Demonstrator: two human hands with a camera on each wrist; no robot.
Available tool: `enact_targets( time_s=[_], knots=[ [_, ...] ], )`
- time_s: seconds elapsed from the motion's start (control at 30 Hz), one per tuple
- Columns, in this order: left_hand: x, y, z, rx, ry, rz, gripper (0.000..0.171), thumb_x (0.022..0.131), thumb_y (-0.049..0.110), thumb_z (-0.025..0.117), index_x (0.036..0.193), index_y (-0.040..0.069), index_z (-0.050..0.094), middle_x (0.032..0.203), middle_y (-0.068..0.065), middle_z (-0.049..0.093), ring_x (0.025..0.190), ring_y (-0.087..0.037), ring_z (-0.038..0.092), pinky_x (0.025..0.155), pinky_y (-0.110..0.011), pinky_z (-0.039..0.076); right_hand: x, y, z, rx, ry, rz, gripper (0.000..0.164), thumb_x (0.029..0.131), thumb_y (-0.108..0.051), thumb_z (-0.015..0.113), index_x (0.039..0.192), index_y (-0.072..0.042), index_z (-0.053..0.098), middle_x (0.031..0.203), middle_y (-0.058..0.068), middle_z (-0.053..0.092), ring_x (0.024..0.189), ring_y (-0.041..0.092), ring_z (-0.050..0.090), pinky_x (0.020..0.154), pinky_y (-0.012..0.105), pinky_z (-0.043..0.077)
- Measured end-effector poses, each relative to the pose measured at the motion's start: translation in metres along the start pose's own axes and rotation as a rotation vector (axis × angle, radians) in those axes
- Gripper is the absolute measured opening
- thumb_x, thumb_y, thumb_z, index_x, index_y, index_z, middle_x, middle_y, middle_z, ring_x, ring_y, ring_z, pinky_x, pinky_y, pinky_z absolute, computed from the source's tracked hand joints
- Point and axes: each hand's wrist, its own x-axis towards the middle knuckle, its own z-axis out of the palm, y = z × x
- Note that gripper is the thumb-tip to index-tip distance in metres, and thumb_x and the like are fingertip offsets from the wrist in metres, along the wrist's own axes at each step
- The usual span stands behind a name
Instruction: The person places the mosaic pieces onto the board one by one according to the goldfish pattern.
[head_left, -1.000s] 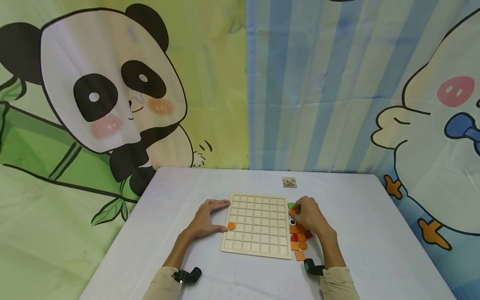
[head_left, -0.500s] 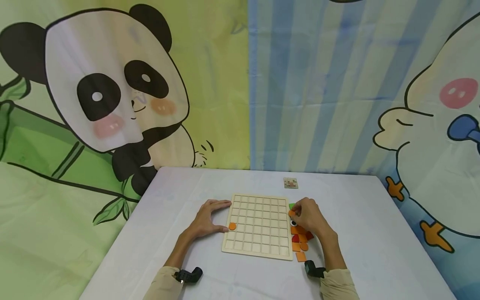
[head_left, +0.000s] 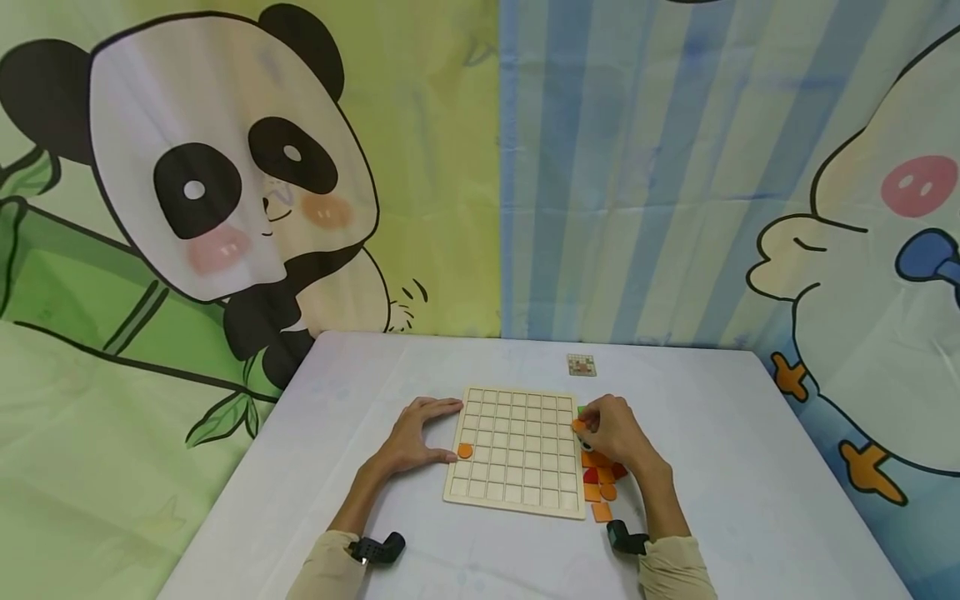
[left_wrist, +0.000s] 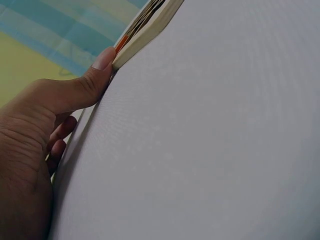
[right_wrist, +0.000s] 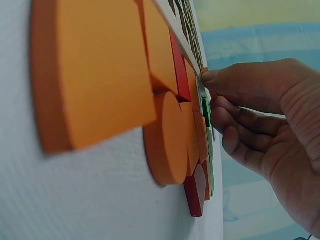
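Note:
A pale wooden grid board (head_left: 517, 450) lies on the white table. My left hand (head_left: 408, 437) rests at its left side, thumb and forefinger spread apart, their tips at the edge; the left wrist view shows the thumb (left_wrist: 95, 75) against a board corner. A round orange piece (head_left: 465, 451) sits in a cell near that thumb. At the board's right edge my right hand (head_left: 617, 429) pinches a small orange piece (head_left: 578, 425) between thumb and fingers; its shape is mostly hidden. In the right wrist view, the right hand (right_wrist: 270, 110) is just beyond the row of loose pieces.
Loose pieces lie along the board's right side: an orange square (head_left: 602, 512), an orange disc (head_left: 608, 492), a red piece (head_left: 619, 471) and a green one (head_left: 582, 411), among others. A small patterned card (head_left: 581, 365) lies behind the board. Printed curtains (head_left: 585, 167) hang beyond the table.
My right hand has shifted slightly left with the orange piece, which now overlaps the board's right edge. My left hand and the board have kept their places.

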Motion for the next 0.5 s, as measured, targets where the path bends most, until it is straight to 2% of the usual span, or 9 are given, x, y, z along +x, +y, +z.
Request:
enact_targets(
  time_s=[0.23,0.5],
  knots=[
    [-0.0012,0.0011,-0.001,-0.009,-0.002,0.001,0.095,0.07,0.045,0.102,0.154,0.021,0.065,0.16,0.002,0.063,0.144,-0.03,0.053,0.119,-0.065,0.037,-0.0007,-0.0002,0.0022,0.02,0.005,-0.022,0.024,0.087,-0.003,0.088,0.109,0.004,0.083,0.091,0.007,0.077,0.078,0.015,0.061,0.07,0.024,0.056],
    [0.0009,0.0011,-0.0003,-0.012,0.009,0.012,0.094,0.07,0.045,0.103,0.154,0.022,0.065,0.16,0.002,0.063,0.143,-0.03,0.054,0.118,-0.063,0.037,0.0004,-0.0006,0.0037,0.052,0.0,-0.073,0.02,0.088,-0.006,0.088,0.106,0.001,0.084,0.092,0.008,0.078,0.079,0.016,0.064,0.073,0.025,0.057]
  ],
)
